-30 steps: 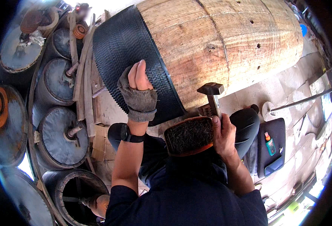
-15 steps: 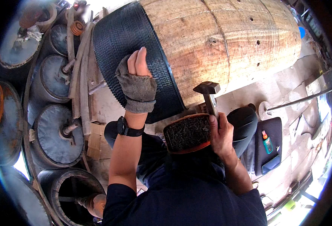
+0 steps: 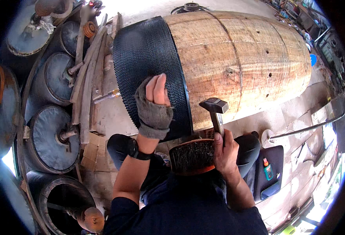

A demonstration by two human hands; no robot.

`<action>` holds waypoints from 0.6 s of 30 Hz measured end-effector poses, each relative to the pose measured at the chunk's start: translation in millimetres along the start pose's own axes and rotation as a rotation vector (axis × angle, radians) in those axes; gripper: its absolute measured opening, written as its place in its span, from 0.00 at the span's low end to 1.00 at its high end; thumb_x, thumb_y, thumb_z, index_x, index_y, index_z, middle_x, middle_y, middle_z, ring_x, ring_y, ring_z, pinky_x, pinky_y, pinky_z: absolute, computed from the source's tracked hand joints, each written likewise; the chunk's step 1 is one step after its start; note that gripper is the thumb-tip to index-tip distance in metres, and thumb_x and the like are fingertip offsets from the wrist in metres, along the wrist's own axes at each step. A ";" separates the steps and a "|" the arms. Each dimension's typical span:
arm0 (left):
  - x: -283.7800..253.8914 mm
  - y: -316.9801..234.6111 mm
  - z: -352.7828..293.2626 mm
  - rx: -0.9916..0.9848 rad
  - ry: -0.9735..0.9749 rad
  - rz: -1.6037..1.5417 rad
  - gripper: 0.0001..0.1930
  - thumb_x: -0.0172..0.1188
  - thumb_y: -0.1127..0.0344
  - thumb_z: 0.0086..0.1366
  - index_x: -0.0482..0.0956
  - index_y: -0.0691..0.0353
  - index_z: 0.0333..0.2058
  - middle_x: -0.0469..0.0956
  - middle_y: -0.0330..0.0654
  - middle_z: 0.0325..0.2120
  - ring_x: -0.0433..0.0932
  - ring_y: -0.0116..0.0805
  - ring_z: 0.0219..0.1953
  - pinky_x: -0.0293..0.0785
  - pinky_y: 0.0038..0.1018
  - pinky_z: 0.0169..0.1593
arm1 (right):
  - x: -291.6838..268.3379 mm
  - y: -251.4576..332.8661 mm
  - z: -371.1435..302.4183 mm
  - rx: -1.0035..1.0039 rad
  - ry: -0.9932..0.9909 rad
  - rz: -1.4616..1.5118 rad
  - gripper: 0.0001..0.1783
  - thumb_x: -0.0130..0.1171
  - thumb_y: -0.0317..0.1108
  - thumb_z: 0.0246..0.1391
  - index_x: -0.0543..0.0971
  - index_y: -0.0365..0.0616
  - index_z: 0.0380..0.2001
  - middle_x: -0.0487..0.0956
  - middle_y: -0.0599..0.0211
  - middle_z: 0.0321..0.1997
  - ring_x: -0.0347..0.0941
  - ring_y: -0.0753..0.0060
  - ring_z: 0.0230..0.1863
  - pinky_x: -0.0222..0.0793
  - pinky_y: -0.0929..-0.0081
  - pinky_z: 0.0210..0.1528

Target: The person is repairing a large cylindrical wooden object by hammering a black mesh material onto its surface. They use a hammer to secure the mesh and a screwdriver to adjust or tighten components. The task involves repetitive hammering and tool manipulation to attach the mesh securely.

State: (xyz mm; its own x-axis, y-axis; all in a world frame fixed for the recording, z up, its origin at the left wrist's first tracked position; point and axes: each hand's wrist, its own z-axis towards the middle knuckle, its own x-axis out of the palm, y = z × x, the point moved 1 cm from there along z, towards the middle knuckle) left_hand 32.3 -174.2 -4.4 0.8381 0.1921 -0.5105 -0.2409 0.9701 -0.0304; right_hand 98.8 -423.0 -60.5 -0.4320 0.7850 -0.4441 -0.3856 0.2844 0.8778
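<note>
The wooden barrel (image 3: 243,58), laid on its side, is shown beyond the knees, its left end wrapped in a ribbed black band (image 3: 149,58). More of its upper side is now exposed, with a pulley (image 3: 191,6) brought into view behind; no advance in the work is thereby shown. The hammer (image 3: 215,105) is still gripped by the right hand (image 3: 226,150), beside the bowl (image 3: 200,170). The gloved left hand (image 3: 155,105) is kept before the band, fingers curled; whether anything is pinched cannot be told.

Wooden barrel (image 3: 250,58): pale tan — brown grain, dark spots
Ribbed band (image 3: 151,51): black, finely striped
Hammer (image 3: 216,109): dark grey
Fingerless glove (image 3: 153,119): brownish grey
Bottle (image 3: 268,171): green — orange-red cap (image 3: 265,161)
Phone (image 3: 270,190), lower edge of the black pad (image 3: 276,156): dark blue
</note>
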 end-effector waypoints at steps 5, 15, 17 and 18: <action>-1.5 -33.2 -17.8 -0.032 0.016 -0.098 0.33 0.69 0.60 0.59 0.70 0.62 0.62 0.73 0.50 0.56 0.74 0.53 0.55 0.67 0.54 0.60 | 1.3 10.1 10.5 -0.037 0.000 -0.030 0.12 0.55 0.37 0.68 0.74 0.38 0.45 0.79 0.41 0.28 0.79 0.35 0.31 0.74 0.53 0.32; 19.1 -42.9 -32.6 -0.094 -0.060 -0.048 0.32 0.66 0.62 0.60 0.69 0.68 0.61 0.71 0.56 0.58 0.75 0.56 0.55 0.70 0.54 0.59 | 5.9 21.3 22.9 -0.198 -0.035 -0.038 0.11 0.57 0.30 0.65 0.73 0.38 0.47 0.78 0.46 0.27 0.77 0.38 0.27 0.73 0.55 0.30; 19.5 -42.3 -33.1 -0.096 -0.067 -0.046 0.31 0.65 0.63 0.60 0.70 0.68 0.60 0.71 0.56 0.58 0.75 0.56 0.54 0.70 0.54 0.59 | 8.9 18.1 24.8 -0.184 -0.018 -0.053 0.10 0.57 0.31 0.65 0.73 0.39 0.47 0.78 0.46 0.27 0.77 0.37 0.27 0.73 0.54 0.30; 18.8 -42.2 -33.1 -0.097 -0.067 -0.050 0.31 0.65 0.63 0.60 0.70 0.68 0.60 0.71 0.56 0.58 0.76 0.56 0.54 0.71 0.54 0.59 | 9.9 16.1 23.6 -0.210 -0.040 -0.052 0.11 0.57 0.31 0.65 0.73 0.39 0.46 0.78 0.46 0.27 0.78 0.37 0.27 0.73 0.53 0.30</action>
State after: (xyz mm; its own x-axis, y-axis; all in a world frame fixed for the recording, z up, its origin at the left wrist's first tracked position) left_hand 42.0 -216.5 -41.1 0.8801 0.1566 -0.4483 -0.2415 0.9604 -0.1387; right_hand 107.6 -397.7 -46.5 -0.3761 0.7949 -0.4762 -0.5697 0.2069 0.7954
